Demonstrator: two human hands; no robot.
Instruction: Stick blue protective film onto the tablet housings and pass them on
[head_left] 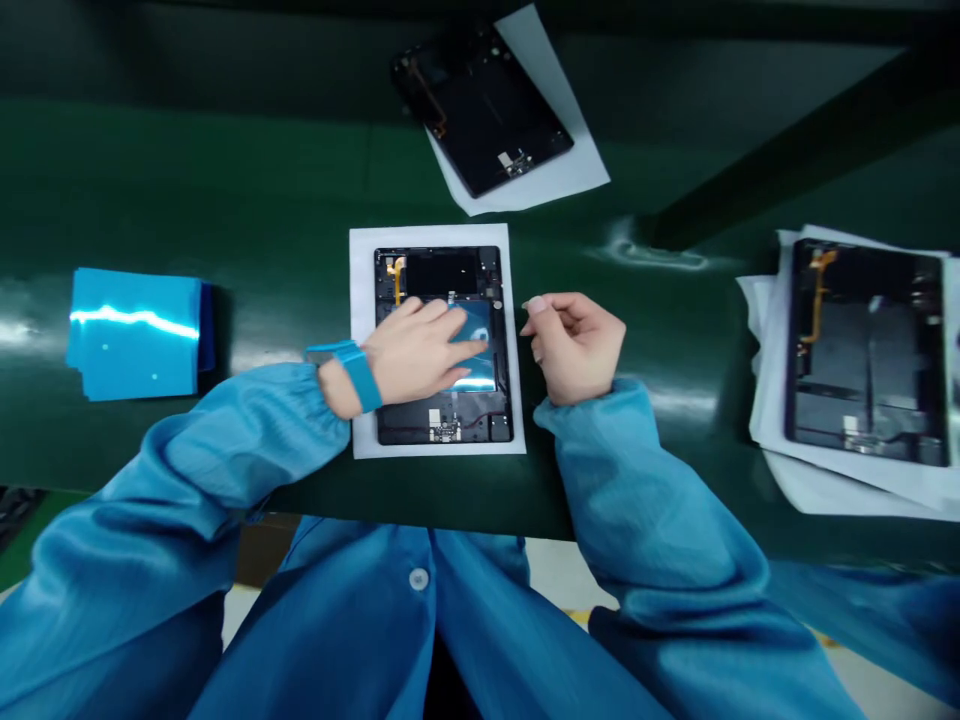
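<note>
An opened tablet (409,425) with its inner parts showing lies on a white sheet (363,250) in front of me. On its middle is a shiny blue film (484,368). My left hand (420,350) rests palm down over the film with its fingers spread, hiding part of film and tablet. Just right of the sheet is my right hand (574,340), closed, thumb against the curled fingers. Whether anything small is pinched there, I cannot make out. A blue strap (361,376) circles my left wrist.
At the left is a stack of blue film sheets (139,345). Another opened tablet (480,110) lies askew on white paper (555,80) at the back. On the right, a further opened tablet (870,350) sits on several white sheets (810,485). The green tabletop (285,240) ends near my body.
</note>
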